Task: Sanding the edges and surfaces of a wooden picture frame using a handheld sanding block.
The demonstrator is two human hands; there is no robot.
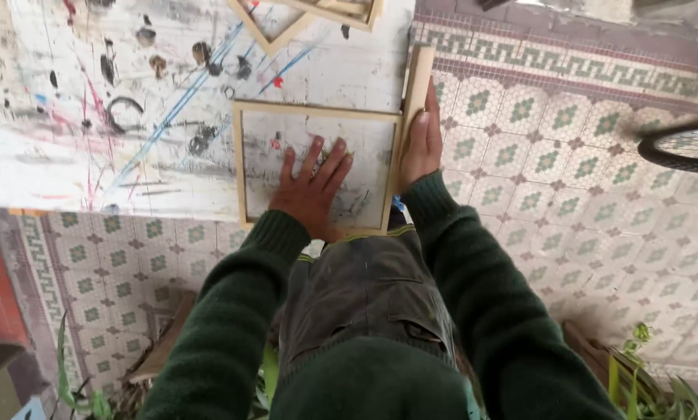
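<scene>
A square wooden frame (241,159) lies flat on the paint-stained white tabletop (69,93), near its front right corner. My left hand (312,189) presses flat inside the frame, fingers spread on the table surface. My right hand (421,144) grips a loose wooden strip (419,82) that stands along the frame's right edge, at the table's side. Both arms wear dark green knitted sleeves.
More wooden frames (310,19) lie at the table's far edge. Patterned tile floor (567,194) spreads to the right and below. A bicycle wheel (687,148) pokes in at the right edge. Green plants (645,381) and wooden boards sit low by my legs.
</scene>
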